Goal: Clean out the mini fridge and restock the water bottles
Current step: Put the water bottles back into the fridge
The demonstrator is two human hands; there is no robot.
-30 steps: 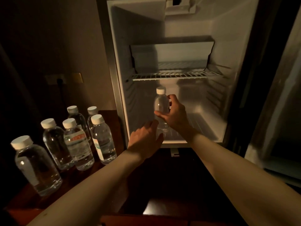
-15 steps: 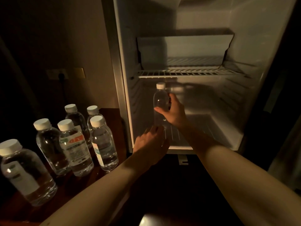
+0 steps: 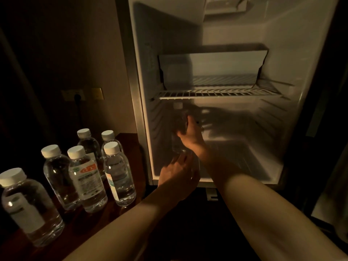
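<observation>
Restocking in low light: my right hand (image 3: 190, 134) wraps its fingers round a clear water bottle (image 3: 178, 129) and stands it upright in the lower compartment of the open mini fridge (image 3: 143, 91), towards the left wall and just under the front edge of the wire shelf (image 3: 216, 94). I judge the hold sits at mid-body so that the white cap clears the shelf above. My left hand (image 3: 178, 174) reaches in at the front lip of the fridge floor, fingers loosely curled beneath the bottle's base; whether they touch it I cannot tell, for the spot is dim and blurred, but the hand looks placed to steady or guide the base. It grips nothing that I can see.

Six more bottles (image 3: 88, 178) wait, caps up, on the dark wooden counter (image 3: 130, 140) left of the fridge, clustered near its right edge where my left hand can reach them; that is likely why they stand there. The wire shelf carries only a white tray.

Compared with a second ago, the bottle has gone deeper and further left, from the front of the compartment into the shadow below the shelf. The left hand has followed it inward, and my view has closed on the fridge.
</observation>
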